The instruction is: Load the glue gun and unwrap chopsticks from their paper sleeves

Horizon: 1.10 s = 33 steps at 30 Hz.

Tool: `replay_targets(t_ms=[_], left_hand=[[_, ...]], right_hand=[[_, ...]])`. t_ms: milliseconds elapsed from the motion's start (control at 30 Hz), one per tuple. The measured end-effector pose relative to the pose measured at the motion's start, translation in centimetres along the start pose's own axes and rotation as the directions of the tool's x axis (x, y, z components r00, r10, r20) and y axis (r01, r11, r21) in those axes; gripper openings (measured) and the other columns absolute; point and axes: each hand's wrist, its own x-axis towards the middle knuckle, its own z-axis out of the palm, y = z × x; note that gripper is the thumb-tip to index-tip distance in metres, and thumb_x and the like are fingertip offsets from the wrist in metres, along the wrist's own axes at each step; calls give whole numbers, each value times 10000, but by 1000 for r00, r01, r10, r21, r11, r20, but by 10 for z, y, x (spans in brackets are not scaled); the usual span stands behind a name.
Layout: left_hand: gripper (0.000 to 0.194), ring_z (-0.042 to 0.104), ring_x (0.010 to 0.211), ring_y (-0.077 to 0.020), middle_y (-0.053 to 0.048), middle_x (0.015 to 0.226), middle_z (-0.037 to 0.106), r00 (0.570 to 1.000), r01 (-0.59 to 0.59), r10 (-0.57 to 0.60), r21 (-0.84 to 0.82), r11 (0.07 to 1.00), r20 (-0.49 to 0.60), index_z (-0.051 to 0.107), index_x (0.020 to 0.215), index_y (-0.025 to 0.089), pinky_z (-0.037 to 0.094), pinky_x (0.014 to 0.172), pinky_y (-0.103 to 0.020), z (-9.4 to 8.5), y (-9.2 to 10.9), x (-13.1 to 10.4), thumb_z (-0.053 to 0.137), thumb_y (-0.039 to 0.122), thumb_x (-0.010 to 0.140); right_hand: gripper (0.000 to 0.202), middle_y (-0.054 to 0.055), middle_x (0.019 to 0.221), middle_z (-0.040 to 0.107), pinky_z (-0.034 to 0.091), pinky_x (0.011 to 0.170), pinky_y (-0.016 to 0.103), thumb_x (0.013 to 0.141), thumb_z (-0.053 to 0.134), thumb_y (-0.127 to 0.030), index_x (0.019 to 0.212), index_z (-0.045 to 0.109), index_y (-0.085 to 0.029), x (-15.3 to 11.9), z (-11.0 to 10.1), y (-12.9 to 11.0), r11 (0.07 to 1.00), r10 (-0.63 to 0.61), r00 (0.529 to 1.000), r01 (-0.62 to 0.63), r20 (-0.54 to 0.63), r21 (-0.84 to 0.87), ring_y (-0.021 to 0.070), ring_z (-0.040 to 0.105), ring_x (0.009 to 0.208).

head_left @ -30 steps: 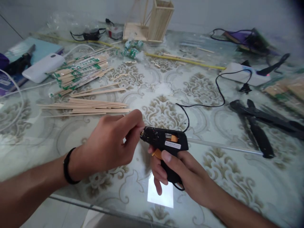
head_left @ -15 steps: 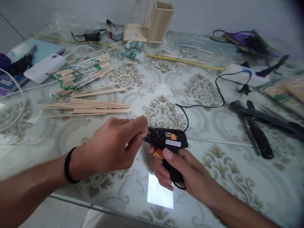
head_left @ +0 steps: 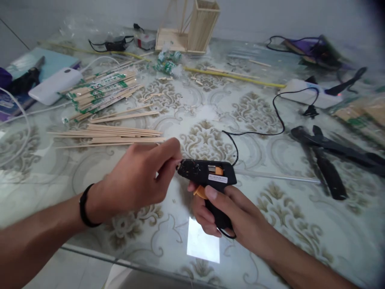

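A black glue gun [head_left: 207, 170] with an orange trigger lies in my right hand [head_left: 222, 208], whose fingers wrap round its grip. A clear glue stick [head_left: 279, 176] juts out of its back end. My left hand [head_left: 144, 172] is closed in a pinch right at the nozzle; whatever its fingertips hold, if anything, is too small to make out. Just beyond my left hand lie loose bamboo sticks [head_left: 120, 133] in a rough pile, with packaged sticks [head_left: 102, 90] in green-and-clear wrappers behind them.
Pliers [head_left: 325, 160] lie at the right, below a white power strip [head_left: 309, 94]. The glue gun's black cord [head_left: 255, 135] loops across the glass table. At the back stands a stick-built structure [head_left: 203, 26]; a white power bank [head_left: 55, 86] rests at left.
My left hand has shifted slightly left and up, uncovering the glue gun's nozzle. The glue gun and my right hand have barely moved.
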Motion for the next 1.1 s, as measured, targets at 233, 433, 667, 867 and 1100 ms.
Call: replay_targets(t_ms=[233,433,667,867,1100], left_hand=[[126,337,444,-54,99,559,409,1000,2,-2,19,1000,-10,571,802,158,269,450,-222,0,-3,-1,566,65,887],[114,353,437,-55,95,557,437,1000,0,0,20,1000,-20,569,818,162,277,454,-224,3,6,-2,557,79,895],[108,384,423,-79,92,531,432,994,52,-44,89,995,-95,549,806,178,289,445,-251,12,19,-9,533,99,878],[130,384,423,-67,89,529,407,990,47,-26,142,989,-141,556,763,160,284,437,-247,14,13,-6,553,68,855],[109,378,429,-59,92,541,408,993,29,-17,104,994,-113,568,794,154,286,438,-236,13,12,-5,558,62,851]], right_hand=[[380,-45,644,467,334,469,193,1026,551,-502,886,599,-152,0,-1,0,999,-3,1000,4,12,-53,70,440,545],[380,-40,654,467,352,481,209,1031,539,-503,900,596,-151,-1,1,0,994,-8,1000,10,18,-107,82,446,557],[429,-5,697,511,420,530,239,1048,499,-492,782,567,-162,3,5,0,983,-47,998,52,32,-174,108,502,613],[301,-19,749,534,442,548,244,1057,497,-478,1045,562,-184,2,5,2,994,-39,999,42,36,-102,112,529,635],[322,-3,765,538,452,589,279,1070,464,-472,1041,575,-171,1,4,1,988,-47,997,55,58,-146,126,531,659]])
